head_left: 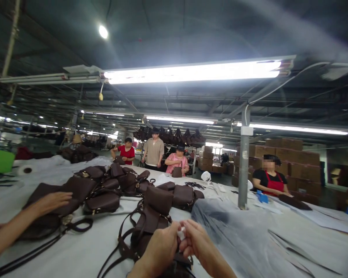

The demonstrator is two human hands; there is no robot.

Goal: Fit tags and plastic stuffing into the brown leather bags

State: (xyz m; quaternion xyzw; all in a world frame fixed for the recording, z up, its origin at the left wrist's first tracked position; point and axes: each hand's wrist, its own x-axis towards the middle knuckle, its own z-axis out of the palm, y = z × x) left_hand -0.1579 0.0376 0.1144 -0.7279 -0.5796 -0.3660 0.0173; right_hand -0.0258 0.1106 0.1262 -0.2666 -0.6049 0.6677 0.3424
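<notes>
My left hand (pixel 160 247) and my right hand (pixel 197 242) meet at the bottom centre, both closed in a pinch on a small white piece (pixel 181 233). Right under and behind them lies a dark brown handbag (pixel 150 218) with long straps trailing toward me on the white table (pixel 84 247). I cannot make out what the white piece is.
A co-worker's hand (pixel 53 200) reaches in from the left onto another brown bag (pixel 75 189). A heap of brown bags (pixel 116 181) covers the table's middle. Grey sheet material (pixel 234 231) lies to the right, beside a metal post (pixel 243 170). Several people work at the far side; cardboard boxes (pixel 290 158) are stacked behind.
</notes>
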